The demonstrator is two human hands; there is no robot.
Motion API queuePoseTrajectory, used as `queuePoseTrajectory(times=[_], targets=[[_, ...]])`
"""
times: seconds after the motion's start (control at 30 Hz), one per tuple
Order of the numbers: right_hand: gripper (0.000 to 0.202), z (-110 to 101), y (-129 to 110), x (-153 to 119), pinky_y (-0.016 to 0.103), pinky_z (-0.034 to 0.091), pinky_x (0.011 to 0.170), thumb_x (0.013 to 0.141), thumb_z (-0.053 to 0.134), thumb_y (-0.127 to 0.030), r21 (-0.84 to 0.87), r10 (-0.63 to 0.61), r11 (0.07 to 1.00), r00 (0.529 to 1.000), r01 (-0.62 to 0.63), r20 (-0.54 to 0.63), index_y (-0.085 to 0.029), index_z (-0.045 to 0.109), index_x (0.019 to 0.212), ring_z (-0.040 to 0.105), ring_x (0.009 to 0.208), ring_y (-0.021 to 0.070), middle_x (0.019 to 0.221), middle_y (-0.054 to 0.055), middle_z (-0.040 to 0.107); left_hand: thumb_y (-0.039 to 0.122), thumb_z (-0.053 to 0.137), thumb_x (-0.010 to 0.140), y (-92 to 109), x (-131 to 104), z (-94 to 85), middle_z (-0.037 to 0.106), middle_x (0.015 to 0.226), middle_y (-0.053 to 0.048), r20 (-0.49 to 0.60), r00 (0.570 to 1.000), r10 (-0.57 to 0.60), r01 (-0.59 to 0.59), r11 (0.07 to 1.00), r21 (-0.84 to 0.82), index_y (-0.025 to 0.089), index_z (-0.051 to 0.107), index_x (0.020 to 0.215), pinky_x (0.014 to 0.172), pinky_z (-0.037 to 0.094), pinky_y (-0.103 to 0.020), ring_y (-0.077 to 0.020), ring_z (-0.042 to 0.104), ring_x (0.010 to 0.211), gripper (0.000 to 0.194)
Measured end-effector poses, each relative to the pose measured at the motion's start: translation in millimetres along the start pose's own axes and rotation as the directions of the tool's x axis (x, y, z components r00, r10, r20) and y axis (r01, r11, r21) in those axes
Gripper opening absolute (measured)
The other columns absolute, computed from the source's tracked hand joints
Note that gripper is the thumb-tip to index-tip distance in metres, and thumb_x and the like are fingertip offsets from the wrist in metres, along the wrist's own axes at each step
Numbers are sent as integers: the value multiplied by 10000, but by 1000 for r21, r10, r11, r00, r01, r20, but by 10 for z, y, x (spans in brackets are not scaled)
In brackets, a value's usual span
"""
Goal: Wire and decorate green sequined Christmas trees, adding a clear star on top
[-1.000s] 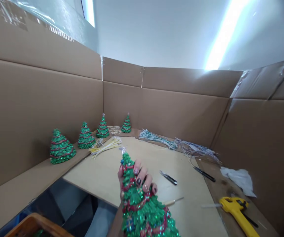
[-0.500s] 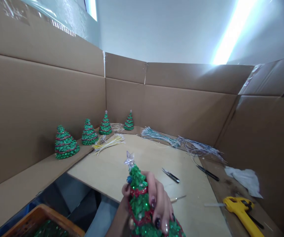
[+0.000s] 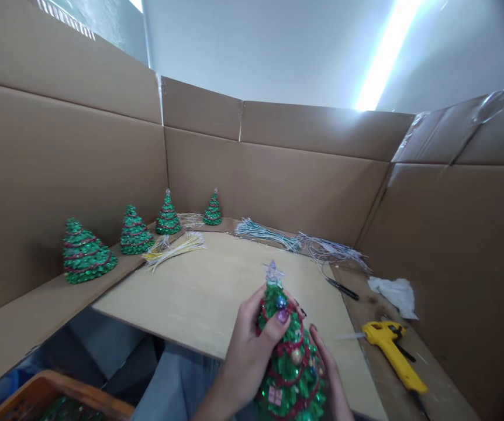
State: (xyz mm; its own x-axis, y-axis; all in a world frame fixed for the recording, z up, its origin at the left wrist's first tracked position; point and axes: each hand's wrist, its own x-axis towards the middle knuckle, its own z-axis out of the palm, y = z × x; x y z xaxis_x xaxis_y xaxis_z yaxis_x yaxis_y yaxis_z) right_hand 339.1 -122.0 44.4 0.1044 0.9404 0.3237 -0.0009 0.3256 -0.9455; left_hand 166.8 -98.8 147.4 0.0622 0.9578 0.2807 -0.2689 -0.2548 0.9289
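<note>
A green glittery Christmas tree [image 3: 289,368] with red garland, small ornaments and a clear star on top is held upright near the table's front edge. My left hand [image 3: 249,345] is closed around its upper left side, the thumb beside a blue ball ornament [image 3: 281,302]. On the tree's right side rests my right hand [image 3: 331,374], mostly hidden behind it, with a fingertip showing at the edge. A pink gift-shaped ornament [image 3: 275,396] sits low on the tree's front.
Four green trees [image 3: 86,254] stand along the left and back cardboard. Wire bundles [image 3: 265,234] lie at the back. A black-handled tool [image 3: 342,289], white cloth [image 3: 394,295] and yellow glue gun [image 3: 390,348] are at right. An orange basket [image 3: 72,386] is lower left.
The held tree has turned and moved right, and its blue ball now faces the camera. My left hand has come round to its front; my right hand has shifted from the front to the right side.
</note>
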Motion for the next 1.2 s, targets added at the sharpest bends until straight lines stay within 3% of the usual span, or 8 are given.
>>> queuePoseTrajectory(times=[0.1, 0.23, 0.33, 0.4, 0.47, 0.67, 0.83, 1.2], targets=[[752, 182, 208, -10, 472, 538, 1052, 720, 816, -604, 188, -11, 982, 1000, 12, -5, -358, 556, 1381, 564, 1350, 344, 1459, 83, 587, 548, 640, 890, -39, -5, 135, 703, 924, -25, -41, 997, 61, -54, 986, 159, 228, 700, 976, 819, 455, -290, -235, 618, 930, 336], [1155, 310, 364, -6, 506, 495, 1093, 450, 908, -705, 324, -16, 946, 1000, 22, -20, -300, 462, 1436, 521, 1372, 415, 1510, 163, 521, 477, 592, 947, 58, 145, 256, 668, 808, 1, 112, 989, 94, -127, 935, 330, 224, 684, 978, 733, 433, -287, -201, 604, 782, 272], [1143, 280, 281, 54, 467, 492, 1097, 429, 920, -695, 351, 52, 936, 998, -36, -35, -258, 496, 1396, 506, 1389, 397, 1475, 177, 556, 510, 546, 970, 143, 365, 242, 727, 1133, -79, 263, 962, 65, -145, 945, 295, 243, 625, 1290, 908, 470, -334, -264, 658, 1054, 423], [1106, 243, 176, 113, 452, 529, 1053, 456, 925, -673, 413, 121, 906, 992, -94, -39, -259, 512, 1395, 539, 1364, 378, 1462, 174, 573, 563, 575, 942, 163, 509, 170, 554, 1487, -108, 210, 971, 114, -176, 935, 307, 265, 508, 1448, 1137, 352, -405, -308, 483, 1388, 590], [1030, 208, 86, 185, 466, 530, 1049, 485, 936, -635, 493, 176, 862, 981, -116, -77, -277, 552, 1371, 591, 1313, 353, 1432, 153, 609, 629, 494, 957, 151, 606, 58, 459, 1574, -103, 165, 975, 152, -203, 912, 358, 264, 467, 1477, 1215, 255, -453, -301, 378, 1475, 637], [788, 84, -43, 469, 623, 353, 1171, 582, 875, -676, 657, 175, 753, 970, -21, -169, -311, 681, 1253, 618, 1276, 338, 1350, 95, 683, 669, 371, 981, -74, 525, -296, 503, 1543, -106, 203, 979, 16, -96, 916, 390, 206, 540, 1408, 1253, 204, -441, -268, 395, 1468, 652], [856, 0, -251, 618, 625, 234, 1231, 602, 830, -729, 687, 102, 727, 990, -7, -97, -269, 671, 1307, 587, 1317, 350, 1380, 126, 658, 651, 449, 962, -241, 334, -425, 667, 1367, -121, 398, 894, -207, 49, 928, 370, 185, 634, 1323, 1162, 389, -436, -282, 599, 1297, 618], [835, 112, -675, 568, 604, 231, 1240, 572, 844, -725, 711, 62, 700, 988, 58, -142, -260, 711, 1253, 611, 1296, 340, 1269, 126, 725, 542, 623, 910, -128, 213, -588, 706, 1250, -81, 453, 843, -289, 144, 934, 328, 210, 663, 1227, 1047, 462, -365, -258, 644, 1190, 461]])
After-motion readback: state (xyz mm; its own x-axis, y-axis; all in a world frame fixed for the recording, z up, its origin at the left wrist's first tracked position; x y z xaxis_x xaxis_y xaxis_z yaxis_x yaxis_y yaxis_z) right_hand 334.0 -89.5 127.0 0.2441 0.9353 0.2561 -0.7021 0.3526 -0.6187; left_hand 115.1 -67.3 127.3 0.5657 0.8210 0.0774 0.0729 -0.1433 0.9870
